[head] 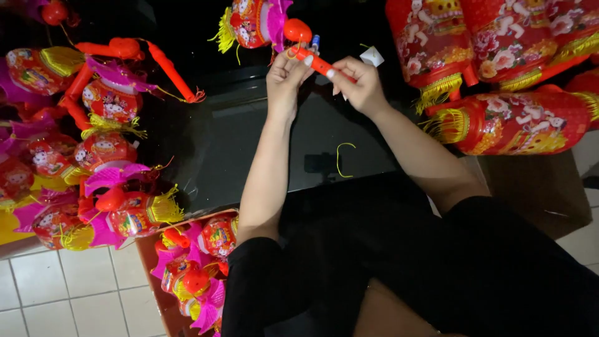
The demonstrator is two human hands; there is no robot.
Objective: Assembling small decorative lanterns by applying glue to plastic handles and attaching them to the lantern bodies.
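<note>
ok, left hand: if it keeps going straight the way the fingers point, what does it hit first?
The left hand points up-frame, away from the body, fingertips on the orange stick held with the right hand. Past that, the small red lantern with yellow fringe and pink trim looks first in line, though depth is unclear.

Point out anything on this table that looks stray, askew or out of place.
One loose yellow thread lies curled on the dark table, apart from every lantern's fringe. Otherwise nothing stands out: both hands, left hand and right hand, hold the orange stick handle, with toy lanterns heaped alongside.
</note>
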